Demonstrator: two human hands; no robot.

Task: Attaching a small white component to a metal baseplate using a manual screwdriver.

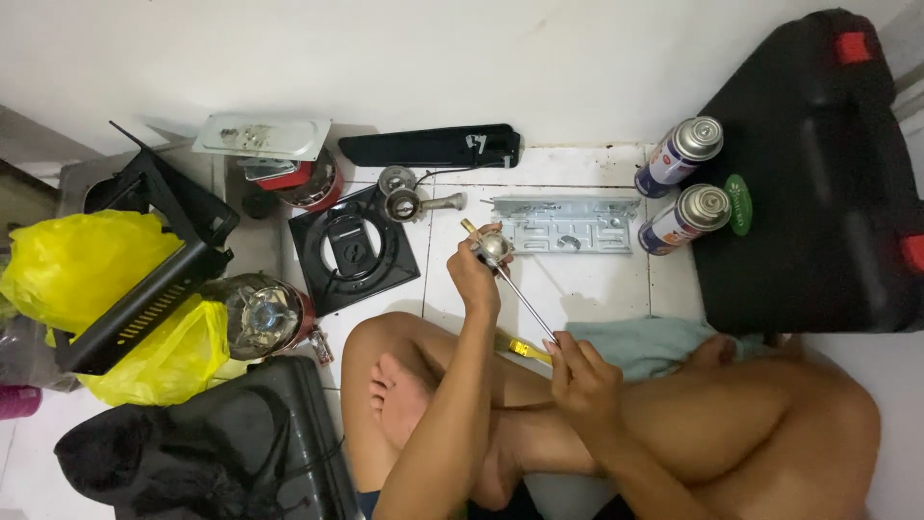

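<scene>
Surroundings: two gas canisters [680,183] lie at two o'clock by a black case [818,173]; a grey metal bracket [566,223] and black burner plate [352,248] lie on the tiled floor [577,289].
Left hand [478,265]: closed on a small metal valve part [492,248], at twelve o'clock.
Right hand [580,371]: grips a thin screwdriver [525,300], seemingly yellow-handled.
Axis: shaft runs from five to eleven o'clock, tip at the valve.

Gas cans [680,183] right of metal bracket [566,223]
</scene>
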